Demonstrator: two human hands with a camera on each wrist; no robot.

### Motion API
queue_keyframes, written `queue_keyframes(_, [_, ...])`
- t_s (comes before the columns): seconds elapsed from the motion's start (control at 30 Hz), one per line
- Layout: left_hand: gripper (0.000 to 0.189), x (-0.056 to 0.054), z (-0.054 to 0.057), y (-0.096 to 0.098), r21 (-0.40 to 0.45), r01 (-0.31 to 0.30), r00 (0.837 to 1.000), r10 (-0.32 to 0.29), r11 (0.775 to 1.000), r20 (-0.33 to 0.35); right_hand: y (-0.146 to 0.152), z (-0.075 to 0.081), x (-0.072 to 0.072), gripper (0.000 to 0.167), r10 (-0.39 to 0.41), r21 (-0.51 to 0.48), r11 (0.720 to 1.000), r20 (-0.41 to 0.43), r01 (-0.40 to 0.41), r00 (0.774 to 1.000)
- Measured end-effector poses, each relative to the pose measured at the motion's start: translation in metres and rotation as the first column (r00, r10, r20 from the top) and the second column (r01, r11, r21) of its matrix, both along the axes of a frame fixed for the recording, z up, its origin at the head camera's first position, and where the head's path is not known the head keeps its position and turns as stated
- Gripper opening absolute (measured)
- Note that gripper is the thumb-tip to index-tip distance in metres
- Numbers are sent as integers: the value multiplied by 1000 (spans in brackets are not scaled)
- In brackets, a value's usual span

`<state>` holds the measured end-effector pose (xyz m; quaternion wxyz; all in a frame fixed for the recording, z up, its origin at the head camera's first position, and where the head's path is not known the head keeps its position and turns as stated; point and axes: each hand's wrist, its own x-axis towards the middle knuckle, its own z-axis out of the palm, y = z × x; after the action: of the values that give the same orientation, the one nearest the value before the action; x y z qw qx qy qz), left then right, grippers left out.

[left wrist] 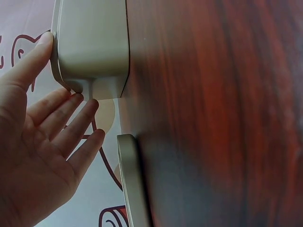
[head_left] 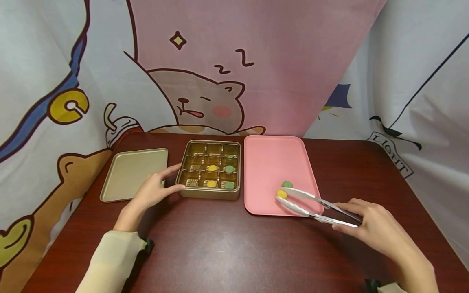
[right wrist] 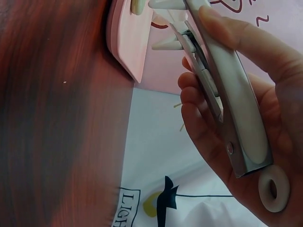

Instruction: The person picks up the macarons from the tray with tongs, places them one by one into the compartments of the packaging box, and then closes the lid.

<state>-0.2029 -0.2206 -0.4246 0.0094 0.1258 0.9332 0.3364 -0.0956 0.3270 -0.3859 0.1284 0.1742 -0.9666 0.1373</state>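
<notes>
A tin box with a gold divided insert stands at the table's middle. Yellow pieces sit in its middle column, green ones in the right column. At its front left corner, my left hand touches the rim with extended fingers and thumb; the left wrist view shows this hand against the box. My right hand grips metal tongs with pale scalloped tips. Those tips lie either side of a yellow round piece on the pink tray, beside a green round piece.
Left of the box lies its flat beige lid. The pink tray stands close to the box's right side. A printed cloth hangs behind the dark wooden table, which runs toward me in front of the box.
</notes>
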Motion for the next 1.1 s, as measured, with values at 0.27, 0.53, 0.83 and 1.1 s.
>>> queue_keyframes(0.27, [75,0,1,0,1,4,1000,-4,1000,-1,-7,4,-8,43,12,7,1000,-15,-12,1000])
queue_keyframes(0.53, [75,0,1,0,-4,2,1000,-2,1000,2,-17,6,-19,43,28,-25,999,-7,-28,1000])
queue_keyframes(0.83, [75,0,1,0,1,8,1000,-8,1000,-1,-23,10,-37,44,67,-40,997,-34,-68,997])
queue_keyframes(1.1, [75,0,2,0,3,4,1000,-4,1000,11,-33,15,-53,45,83,-66,994,-5,-83,997])
